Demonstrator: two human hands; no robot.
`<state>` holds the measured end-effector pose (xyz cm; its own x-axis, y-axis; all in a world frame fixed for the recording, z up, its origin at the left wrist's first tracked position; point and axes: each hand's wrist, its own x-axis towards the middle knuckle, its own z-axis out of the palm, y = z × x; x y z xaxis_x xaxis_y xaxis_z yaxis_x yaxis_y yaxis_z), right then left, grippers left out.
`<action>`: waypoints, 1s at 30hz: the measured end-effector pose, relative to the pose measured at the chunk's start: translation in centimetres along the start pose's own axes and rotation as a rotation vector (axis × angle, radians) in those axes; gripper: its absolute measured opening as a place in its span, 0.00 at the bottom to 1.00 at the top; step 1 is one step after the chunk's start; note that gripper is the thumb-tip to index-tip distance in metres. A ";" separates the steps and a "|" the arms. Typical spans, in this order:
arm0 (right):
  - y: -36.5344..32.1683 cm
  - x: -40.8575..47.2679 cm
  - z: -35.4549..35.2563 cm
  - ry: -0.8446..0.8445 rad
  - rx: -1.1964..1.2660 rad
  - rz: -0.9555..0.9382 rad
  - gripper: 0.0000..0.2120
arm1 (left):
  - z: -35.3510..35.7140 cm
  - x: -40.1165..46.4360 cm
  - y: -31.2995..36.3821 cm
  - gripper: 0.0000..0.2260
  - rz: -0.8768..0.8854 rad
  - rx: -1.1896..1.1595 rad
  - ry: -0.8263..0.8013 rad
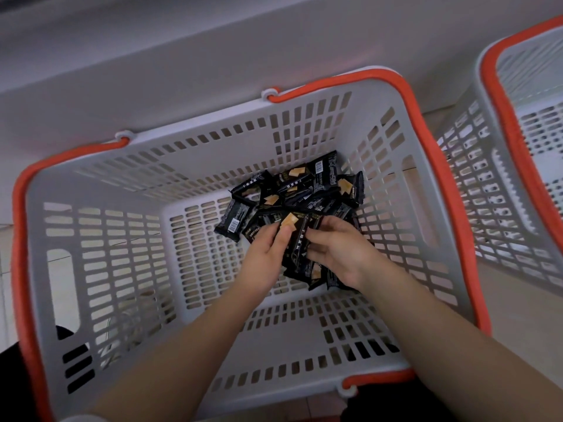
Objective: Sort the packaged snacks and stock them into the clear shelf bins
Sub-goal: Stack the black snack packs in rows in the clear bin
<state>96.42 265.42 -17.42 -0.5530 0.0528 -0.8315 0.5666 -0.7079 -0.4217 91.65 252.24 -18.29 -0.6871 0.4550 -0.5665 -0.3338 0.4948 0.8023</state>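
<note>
Black snack packets (307, 190) lie heaped in the far right corner of the grey slotted basket (128, 269) with its orange rim, and we have both hands down among them. Our left hand (268, 251) pinches 1 packet (294, 239) under the thumb, and our right hand (344, 254) curls its fingers round the same bundle's other side. A second basket (499, 184) stands just beside, to the right.

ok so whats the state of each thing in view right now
left hand: gripping black snack packets
right hand: fingers curled on the same bunch
black snack packets: sealed, heaped loose at the basket's far right
grey basket: upright, orange handles folded down
second basket: upright, contents unseen
</note>
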 end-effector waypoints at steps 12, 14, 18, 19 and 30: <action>-1.3 0.7 -1.7 -0.042 -1.147 -0.641 0.34 | -2.9 1.4 0.4 0.12 0.072 0.363 -0.177; -1.1 0.6 -1.7 -0.153 -1.250 -0.677 0.33 | -3.5 1.8 0.5 0.14 0.018 0.379 -0.219; -0.5 0.6 -1.2 -0.181 -1.460 -0.703 0.28 | -4.1 2.6 1.2 0.10 0.008 0.334 -0.271; -0.5 0.7 -1.1 -0.168 -1.502 -0.671 0.28 | -4.0 2.8 1.3 0.09 0.003 0.318 -0.274; -0.3 2.2 -2.2 -0.023 -1.450 -0.221 0.18 | -3.7 4.5 -3.3 0.09 -0.252 0.314 0.364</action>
<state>96.34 267.28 -19.91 -0.7100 0.0428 -0.7029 0.5676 0.6257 -0.5351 87.34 249.90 -22.82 -0.8083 0.0353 -0.5877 -0.3464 0.7786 0.5232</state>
